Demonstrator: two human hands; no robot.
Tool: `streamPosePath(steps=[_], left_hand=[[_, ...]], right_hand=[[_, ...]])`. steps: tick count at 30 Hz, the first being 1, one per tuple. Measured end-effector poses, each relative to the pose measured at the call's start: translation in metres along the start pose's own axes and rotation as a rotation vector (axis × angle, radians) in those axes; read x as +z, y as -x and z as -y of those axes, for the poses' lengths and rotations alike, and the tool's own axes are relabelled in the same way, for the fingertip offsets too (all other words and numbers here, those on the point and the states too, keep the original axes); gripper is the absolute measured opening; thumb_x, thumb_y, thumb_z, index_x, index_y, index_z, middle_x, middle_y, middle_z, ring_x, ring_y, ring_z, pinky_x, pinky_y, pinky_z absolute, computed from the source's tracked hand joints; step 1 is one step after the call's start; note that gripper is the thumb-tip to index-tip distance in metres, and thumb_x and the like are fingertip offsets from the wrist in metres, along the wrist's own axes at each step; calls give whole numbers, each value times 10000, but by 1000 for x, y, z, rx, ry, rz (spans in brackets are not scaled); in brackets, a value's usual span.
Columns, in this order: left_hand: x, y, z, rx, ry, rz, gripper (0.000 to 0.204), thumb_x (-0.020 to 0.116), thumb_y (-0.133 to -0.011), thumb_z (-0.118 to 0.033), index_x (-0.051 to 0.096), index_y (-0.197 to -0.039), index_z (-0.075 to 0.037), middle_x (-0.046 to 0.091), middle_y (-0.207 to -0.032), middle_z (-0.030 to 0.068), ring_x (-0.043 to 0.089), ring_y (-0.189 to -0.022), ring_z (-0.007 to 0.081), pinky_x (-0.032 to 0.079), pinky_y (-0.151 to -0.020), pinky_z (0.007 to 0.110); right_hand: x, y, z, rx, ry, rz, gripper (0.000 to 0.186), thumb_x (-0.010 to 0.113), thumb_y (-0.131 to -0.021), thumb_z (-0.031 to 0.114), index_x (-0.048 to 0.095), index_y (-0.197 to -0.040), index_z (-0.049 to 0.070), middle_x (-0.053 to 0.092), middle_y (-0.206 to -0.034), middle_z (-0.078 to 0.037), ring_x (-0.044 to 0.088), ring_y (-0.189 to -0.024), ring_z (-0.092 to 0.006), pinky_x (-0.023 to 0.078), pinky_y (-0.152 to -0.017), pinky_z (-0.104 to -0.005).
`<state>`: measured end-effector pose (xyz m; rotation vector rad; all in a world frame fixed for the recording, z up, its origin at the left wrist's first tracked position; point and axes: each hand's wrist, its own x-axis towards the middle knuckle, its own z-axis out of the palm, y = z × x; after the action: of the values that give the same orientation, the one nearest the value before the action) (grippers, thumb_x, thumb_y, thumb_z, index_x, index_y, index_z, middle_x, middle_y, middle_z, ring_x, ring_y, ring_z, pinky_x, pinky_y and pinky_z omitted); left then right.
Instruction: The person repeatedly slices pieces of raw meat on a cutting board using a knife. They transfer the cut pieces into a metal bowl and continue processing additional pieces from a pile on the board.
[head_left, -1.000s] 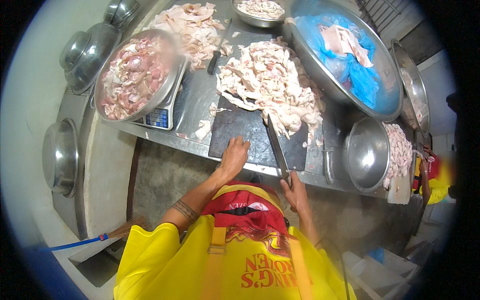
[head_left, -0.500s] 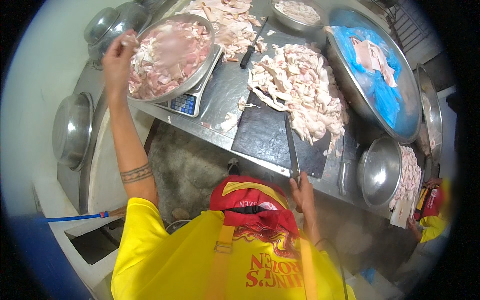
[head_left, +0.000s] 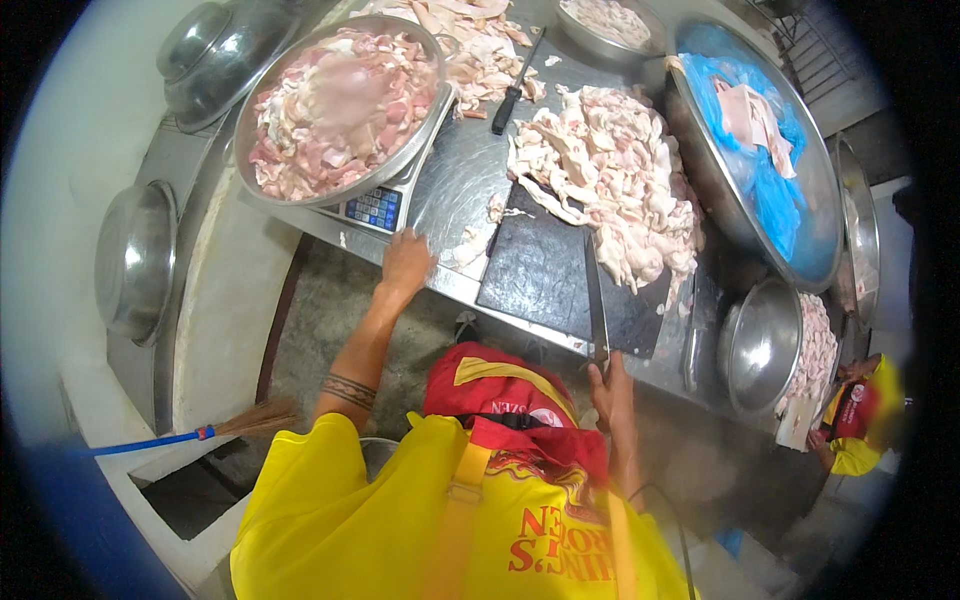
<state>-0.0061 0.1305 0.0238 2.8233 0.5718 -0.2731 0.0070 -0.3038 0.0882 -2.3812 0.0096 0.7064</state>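
Observation:
My right hand (head_left: 614,388) is wrapped round the handle of a long knife (head_left: 597,290). Its blade lies across a black cutting board (head_left: 535,258) and points away from me. Beyond the blade, a heap of pale raw meat strips (head_left: 610,170) spreads over the board and the steel table. My left hand (head_left: 408,262), bare with fingers loosely apart, hovers at the table's near edge, just below a digital scale (head_left: 372,208). On that scale rests a wide metal bowl (head_left: 243,165) of pinkish cut meat.
A second, black-handled tool (head_left: 508,105) lies behind the board. On the right stand a large steel basin (head_left: 690,130) with blue plastic and a smaller bowl (head_left: 760,345). A co-worker (head_left: 855,415) works at far right. A broom (head_left: 255,418) is at left.
My left hand has come away from the meat bowl, moving right and toward me to the table edge; the small piece it held no longer shows. My right hand still holds the knife.

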Motion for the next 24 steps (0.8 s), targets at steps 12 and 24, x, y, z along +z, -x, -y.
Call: streamPosePath(steps=[12, 24], left_hand=[[-109, -6, -2, 424, 1030, 474, 263, 737, -887, -107, 707, -1134, -23, 736, -1004, 66, 697, -1009, 206, 549, -831, 329], [-238, -2, 30, 168, 666, -666, 336, 699, -929, -115, 652, -1252, -35, 684, -1165, 83, 654, -1023, 177, 525, -893, 306]], right_hand=[[14, 5, 1, 17, -45, -28, 309, 642, -988, 249, 486, -1147, 34, 653, -902, -310, 618, -892, -550, 492, -713, -516], [9, -1, -4, -30, -38, -29, 322, 638, -985, 250, 487, -1159, 25, 657, -911, -324, 618, -926, -556, 480, -721, -551]])
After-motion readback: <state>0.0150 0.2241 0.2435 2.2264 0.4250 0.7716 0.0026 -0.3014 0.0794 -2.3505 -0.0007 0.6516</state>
